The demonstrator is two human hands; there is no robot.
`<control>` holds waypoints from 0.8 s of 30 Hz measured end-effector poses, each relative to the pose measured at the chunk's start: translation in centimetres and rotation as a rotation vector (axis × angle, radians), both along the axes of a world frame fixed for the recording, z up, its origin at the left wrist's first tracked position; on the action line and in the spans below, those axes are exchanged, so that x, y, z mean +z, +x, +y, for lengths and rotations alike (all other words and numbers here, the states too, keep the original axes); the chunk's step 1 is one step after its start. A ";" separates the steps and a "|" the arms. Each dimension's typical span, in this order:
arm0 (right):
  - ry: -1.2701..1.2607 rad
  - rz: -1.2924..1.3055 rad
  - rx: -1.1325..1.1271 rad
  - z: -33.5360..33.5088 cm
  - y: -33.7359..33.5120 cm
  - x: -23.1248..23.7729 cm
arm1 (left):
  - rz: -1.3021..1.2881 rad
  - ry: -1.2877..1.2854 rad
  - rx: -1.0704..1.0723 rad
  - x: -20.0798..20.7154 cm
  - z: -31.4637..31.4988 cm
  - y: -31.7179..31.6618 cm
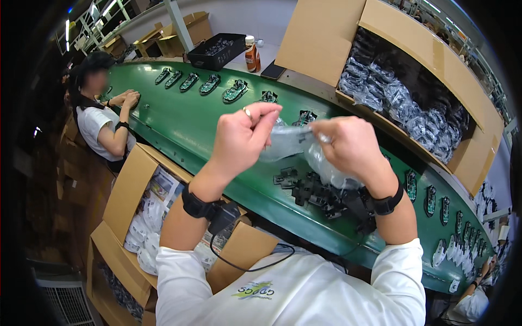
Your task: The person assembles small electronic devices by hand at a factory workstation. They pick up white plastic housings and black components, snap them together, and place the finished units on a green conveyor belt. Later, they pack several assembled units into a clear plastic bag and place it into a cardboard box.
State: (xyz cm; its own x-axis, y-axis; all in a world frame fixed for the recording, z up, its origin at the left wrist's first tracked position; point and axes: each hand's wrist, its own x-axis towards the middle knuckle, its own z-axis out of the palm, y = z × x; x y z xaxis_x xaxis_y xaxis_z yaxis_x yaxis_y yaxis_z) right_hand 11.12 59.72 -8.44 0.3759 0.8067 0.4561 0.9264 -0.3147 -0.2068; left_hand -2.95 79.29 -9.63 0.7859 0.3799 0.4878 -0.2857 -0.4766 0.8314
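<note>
Above the green conveyor belt [179, 114], a crumpled clear plastic bag [285, 144] is stretched between my two hands. My left hand [243, 133] is closed, thumb against forefinger, at the bag's left edge. The fingers of my right hand [350, 144] pinch its other side, and more of the clear plastic hangs below them. Whether anything is inside the bag cannot be made out. A pile of black plastic parts [321, 195] lies on the belt beneath my right hand. Behind my hands, green-and-black circuit assemblies [235, 91] stand spaced in a row, partly hidden by my fingers.
Beyond the belt sits an open cardboard box [454, 60] of bagged parts. A black bin [217, 51], a bottle [252, 54] and a dark phone-like slab [273, 70] are at the far edge. Another box [122, 201] holds clear-wrapped pieces near my left arm. A co-worker [100, 114] stands left.
</note>
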 end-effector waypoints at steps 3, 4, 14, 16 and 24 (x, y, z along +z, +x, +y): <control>0.227 0.088 0.012 -0.5 0.4 1.7 | 0.020 -0.104 -0.035 0.7 0.7 1.0; 0.131 0.185 0.035 -0.8 0.5 1.9 | 0.043 -0.131 -0.040 0.6 0.9 1.2; 0.404 0.029 0.101 -0.8 2.7 -2.4 | 0.793 0.647 0.539 -9.3 6.7 2.2; 0.437 0.148 0.236 -0.2 2.5 -2.9 | 0.689 0.524 0.391 -10.9 6.8 1.5; 0.425 0.254 0.348 3.3 0.5 -4.7 | 0.059 0.524 0.171 -5.7 1.9 0.8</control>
State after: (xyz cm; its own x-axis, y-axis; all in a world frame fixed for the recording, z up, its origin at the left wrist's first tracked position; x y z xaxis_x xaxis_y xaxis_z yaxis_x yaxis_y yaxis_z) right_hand 11.59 63.04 -13.12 0.2623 0.6684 0.6960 0.8652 0.1565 -0.4763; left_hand -2.18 81.22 -15.32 0.7660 0.2227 0.6030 -0.1280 -0.8665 0.4825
